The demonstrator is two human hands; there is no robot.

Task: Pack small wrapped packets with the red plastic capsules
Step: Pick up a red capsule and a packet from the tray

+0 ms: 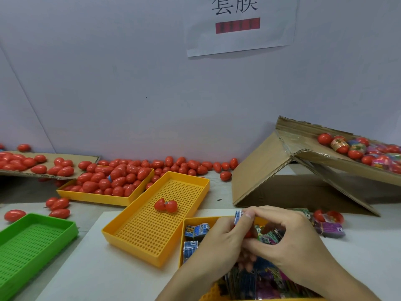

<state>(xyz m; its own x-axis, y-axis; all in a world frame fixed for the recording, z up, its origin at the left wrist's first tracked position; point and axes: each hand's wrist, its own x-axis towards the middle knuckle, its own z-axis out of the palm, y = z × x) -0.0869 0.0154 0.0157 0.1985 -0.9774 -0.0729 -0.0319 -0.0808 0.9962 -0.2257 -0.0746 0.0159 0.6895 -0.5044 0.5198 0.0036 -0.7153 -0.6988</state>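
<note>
An open capsule (166, 205) lies in the middle tray (138, 240). A full tray (102, 197) sits behind it; a box (271, 168) stands right.

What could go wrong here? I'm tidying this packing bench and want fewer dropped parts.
Both the left hand and right hand work a small packet above the packet tray; it might slip. Loose capsules beside the heaped tray could roll away.
</note>
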